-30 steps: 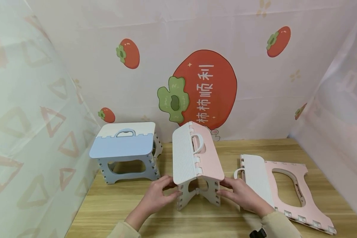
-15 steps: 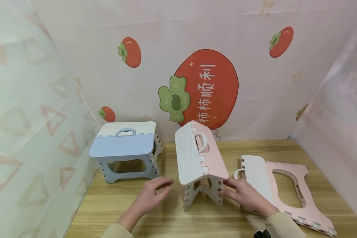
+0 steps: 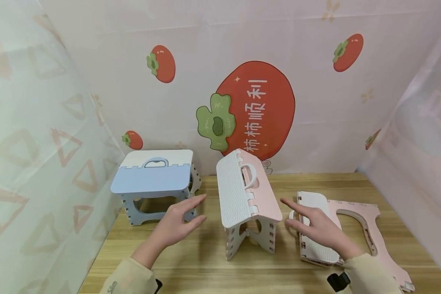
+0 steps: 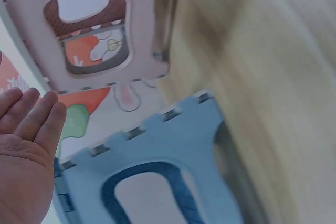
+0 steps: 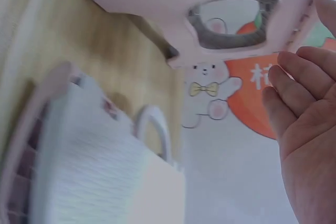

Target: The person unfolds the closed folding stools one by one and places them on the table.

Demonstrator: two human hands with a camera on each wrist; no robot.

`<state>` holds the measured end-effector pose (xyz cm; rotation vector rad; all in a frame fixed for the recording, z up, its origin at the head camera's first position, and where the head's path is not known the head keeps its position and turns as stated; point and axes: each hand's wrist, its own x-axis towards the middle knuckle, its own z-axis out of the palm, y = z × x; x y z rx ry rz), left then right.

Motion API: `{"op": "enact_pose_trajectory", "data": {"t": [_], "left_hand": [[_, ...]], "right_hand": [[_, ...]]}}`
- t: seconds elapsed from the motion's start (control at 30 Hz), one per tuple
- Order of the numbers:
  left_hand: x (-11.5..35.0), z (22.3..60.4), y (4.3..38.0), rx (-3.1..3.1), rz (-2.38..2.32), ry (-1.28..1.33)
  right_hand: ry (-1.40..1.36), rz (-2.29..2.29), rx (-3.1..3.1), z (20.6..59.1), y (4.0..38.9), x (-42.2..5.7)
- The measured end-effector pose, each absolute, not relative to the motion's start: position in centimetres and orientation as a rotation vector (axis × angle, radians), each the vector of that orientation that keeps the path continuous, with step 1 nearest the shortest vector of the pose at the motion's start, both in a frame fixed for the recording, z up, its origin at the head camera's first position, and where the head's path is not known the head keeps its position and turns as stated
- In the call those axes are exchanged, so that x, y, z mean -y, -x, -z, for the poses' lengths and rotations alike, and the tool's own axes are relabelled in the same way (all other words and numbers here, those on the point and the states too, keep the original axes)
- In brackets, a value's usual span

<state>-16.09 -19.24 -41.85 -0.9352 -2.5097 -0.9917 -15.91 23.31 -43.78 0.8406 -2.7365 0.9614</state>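
A white-and-pink folding stool point(image 3: 233, 196) stands on its legs mid-table, its two seat halves sloping down from a raised middle like a roof. My left hand point(image 3: 176, 220) is to its left, apart from it, fingers extended and holding nothing; in the left wrist view the hand point(image 4: 26, 150) shows its palm beside the stools. On the other side, my right hand point(image 3: 317, 226) hovers with straight fingers, also apart from that stool and in front of a partly unfolded white-and-pink stool point(image 3: 375, 228) lying on the table. Bare palm and fingers of the right hand point(image 5: 310, 108) show in the right wrist view.
A blue-and-white folding stool point(image 3: 152, 179) stands upright with a flat seat at the back left. Wood-grain table point(image 3: 264, 277) lies beneath everything. A printed cloth backdrop point(image 3: 316, 143) rises behind, with cloth walls at both sides.
Both hands have let go of the middle stool and moved outward and up from it. The stool shifted slightly right, then stayed. The other two stools stay put.
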Motion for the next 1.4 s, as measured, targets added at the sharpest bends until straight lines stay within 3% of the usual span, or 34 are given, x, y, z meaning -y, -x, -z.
{"op": "enact_pose_trajectory", "data": {"t": [0.6,1.4], "left_hand": [[16.2,37.2,18.8,2.618,0.844,1.063],[12.5,36.5,20.8,2.817,0.796,1.064]], "right_hand": [[-0.965,-0.876,2.755,38.9,17.9,-22.2],[-1.138,-0.822,2.685,35.6,19.8,-18.2]]}}
